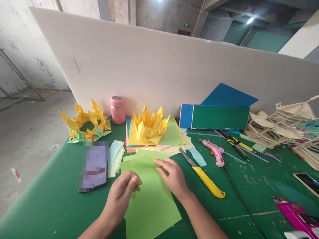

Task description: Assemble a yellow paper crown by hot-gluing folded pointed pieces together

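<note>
A light green paper sheet (149, 202) lies flat on the green table (50, 202) in front of me, on top of other green sheets. My right hand (173, 177) rests on the sheet's upper right part, fingers stretched flat toward its far edge. My left hand (122, 196) hovers at the sheet's left edge with fingers curled and thumb pressed to them; I cannot make out anything in the pinch.
A phone (94, 167) lies left of the sheet. Behind stand yellow folded paper crowns (149, 127), a pink cup (117, 110) and coloured paper stacks. A yellow utility knife (205, 179), pink glue gun (215, 152) and wooden stick models (281, 127) lie right. A white board (159, 66) backs the table.
</note>
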